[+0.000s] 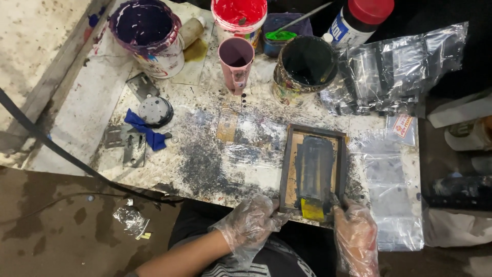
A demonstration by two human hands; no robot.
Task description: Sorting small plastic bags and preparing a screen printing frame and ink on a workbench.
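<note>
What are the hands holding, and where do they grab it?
Both gloved hands hold the small wooden frame at its near end: the left hand at the near-left corner, the right hand at the near-right corner beside the yellow squeegee.

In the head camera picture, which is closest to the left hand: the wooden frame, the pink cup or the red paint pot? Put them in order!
From the left hand:
1. Wooden frame, touching it, just to its right.
2. Pink cup, farther up the table.
3. Red paint pot, at the far edge.
</note>
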